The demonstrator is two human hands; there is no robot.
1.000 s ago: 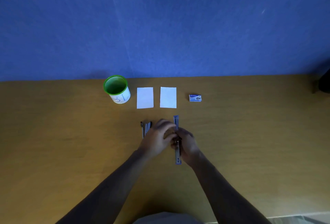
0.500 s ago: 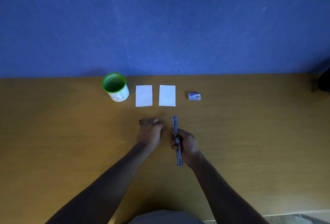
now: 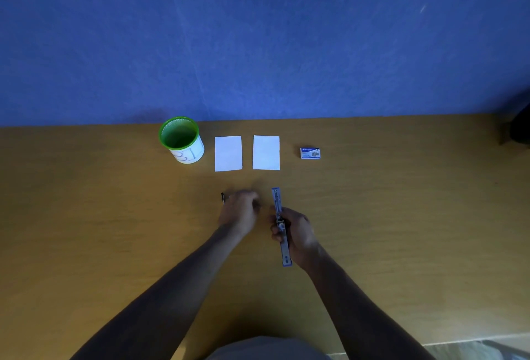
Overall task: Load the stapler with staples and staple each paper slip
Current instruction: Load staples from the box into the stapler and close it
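The right hand (image 3: pixel 298 233) is grasping the stapler (image 3: pixel 280 225) around its middle, fingers curled round the left side of the body. The stapler is lying opened out flat in a long, narrow line, with one end pointing away toward the slips and the other end pointing back toward the person. Its underside appears to be resting on or just above the table (image 3: pixel 401 216); contact cannot be confirmed.

The left hand (image 3: pixel 239 212) is sitting just left of the stapler, apart from it, knuckles up and fingers curled downward. It is covering a small dark item (image 3: pixel 222 198), of which only a tip is showing at the hand's left edge. Whether the fingers are gripping this item cannot be determined; the hand is blurred.

Beyond the hands, two white slips (image 3: pixel 228 153) (image 3: pixel 266 152) are lying flat side by side, not touching. A green cup (image 3: pixel 181 139) with a white label is standing upright left of the slips. A small staple box (image 3: pixel 310 153) is lying right of the slips, well apart from the stapler.
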